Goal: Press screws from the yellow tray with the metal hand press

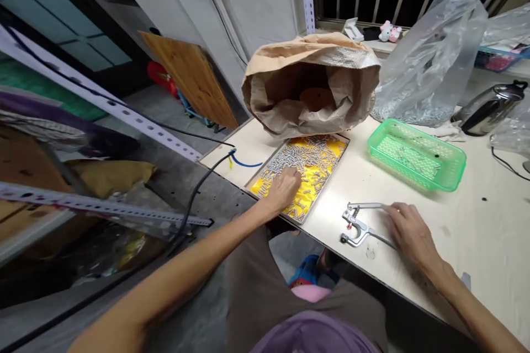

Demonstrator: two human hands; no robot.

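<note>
Head: two hands (285,190) (412,234), one tool (364,230)

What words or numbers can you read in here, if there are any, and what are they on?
None: I can't read any words, numbers or signs.
No printing shows on the paper sack, the green basket or the metal hand tool.
The white object by the window is too small to tell.

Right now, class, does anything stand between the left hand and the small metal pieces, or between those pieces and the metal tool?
Nothing visible blocks the left hand: it is at the small metal pieces. Towards the metal tool, only the tray's rim and tabletop intervene.
</note>
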